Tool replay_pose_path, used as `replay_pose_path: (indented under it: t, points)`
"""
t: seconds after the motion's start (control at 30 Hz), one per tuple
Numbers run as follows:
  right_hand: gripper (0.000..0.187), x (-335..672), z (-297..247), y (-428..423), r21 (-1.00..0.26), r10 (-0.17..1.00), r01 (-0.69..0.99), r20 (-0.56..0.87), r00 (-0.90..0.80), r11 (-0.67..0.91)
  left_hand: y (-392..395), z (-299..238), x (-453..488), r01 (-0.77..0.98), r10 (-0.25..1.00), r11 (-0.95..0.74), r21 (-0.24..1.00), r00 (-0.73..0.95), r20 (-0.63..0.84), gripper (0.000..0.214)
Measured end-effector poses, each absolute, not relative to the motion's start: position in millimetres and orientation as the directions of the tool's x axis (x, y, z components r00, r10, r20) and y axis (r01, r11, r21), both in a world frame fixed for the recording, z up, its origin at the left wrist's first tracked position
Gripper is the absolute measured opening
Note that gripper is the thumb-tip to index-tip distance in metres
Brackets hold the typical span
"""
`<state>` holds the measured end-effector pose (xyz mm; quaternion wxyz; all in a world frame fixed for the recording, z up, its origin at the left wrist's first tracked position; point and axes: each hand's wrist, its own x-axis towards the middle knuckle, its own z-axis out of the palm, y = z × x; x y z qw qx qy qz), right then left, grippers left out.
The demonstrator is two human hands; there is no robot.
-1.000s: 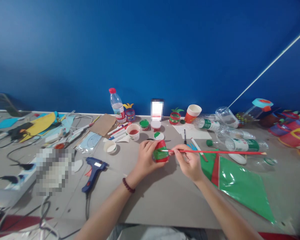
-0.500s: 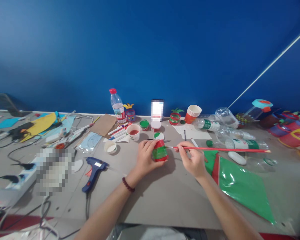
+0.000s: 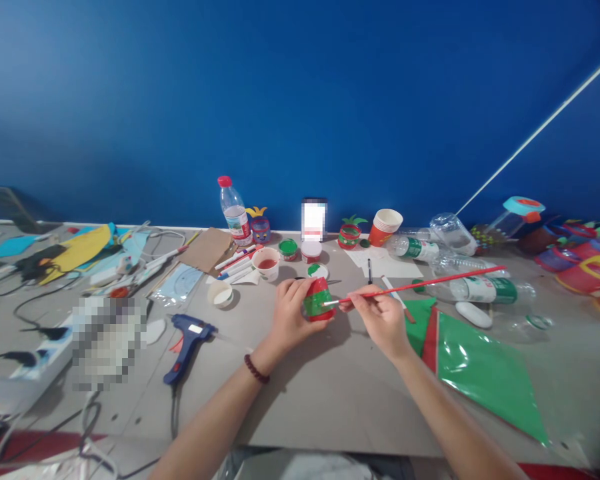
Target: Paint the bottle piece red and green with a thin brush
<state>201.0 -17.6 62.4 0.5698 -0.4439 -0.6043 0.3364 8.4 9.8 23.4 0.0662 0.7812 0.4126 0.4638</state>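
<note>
In the head view my left hand [image 3: 291, 310] is closed round a small red cup [image 3: 322, 315] with a green painted band across its side. My right hand [image 3: 381, 315] grips a long red paintbrush [image 3: 425, 281], its far end slanting up to the right. The brush tip meets the green band, or lies very close to it. Just beyond the cup lies a white lid [image 3: 319, 271] with green paint on it. Behind that stand an open jar of green paint [image 3: 288, 249] and a second small jar [image 3: 311, 252].
A glue gun [image 3: 190, 343] with its cord lies to the left. Paper cups [image 3: 267, 264], markers [image 3: 239, 267] and a bottle [image 3: 236, 217] stand further back. On the right are plastic bottles [image 3: 483, 289], a green sheet pack [image 3: 490, 373] and a white computer mouse [image 3: 474, 315].
The brush has tilted, its far end rising and its tip dropping slightly lower on the green band. My right hand has shifted a little left. My left hand and the cup stay nearly still.
</note>
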Motion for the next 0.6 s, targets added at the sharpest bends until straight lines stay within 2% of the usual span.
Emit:
replay_pose_path:
  t: [0.17,0.3,0.4,0.6]
  points:
    - [0.018,195.9,60.7,-17.9,-0.85,0.878,0.254,0.479,0.01,0.461,9.8,23.5,9.0,0.575,0.693,-0.663,0.479,0.23,0.683,0.07]
    - [0.016,195.9,63.9,-18.3,-0.702,0.788,0.437,0.614,-0.027,0.562,9.8,23.7,9.4,0.584,0.694,-0.66,0.473,0.234,0.681,0.072]
    - [0.016,196.9,65.7,-18.4,-0.621,0.739,0.506,0.672,-0.049,0.598,9.7,24.4,9.4,0.581,0.697,-0.66,0.477,0.235,0.678,0.072]
    - [0.016,201.4,64.2,-19.9,-0.603,0.738,0.547,0.674,-0.04,0.581,9.2,25.6,9.0,0.592,0.726,-0.633,0.499,0.232,0.647,0.071]
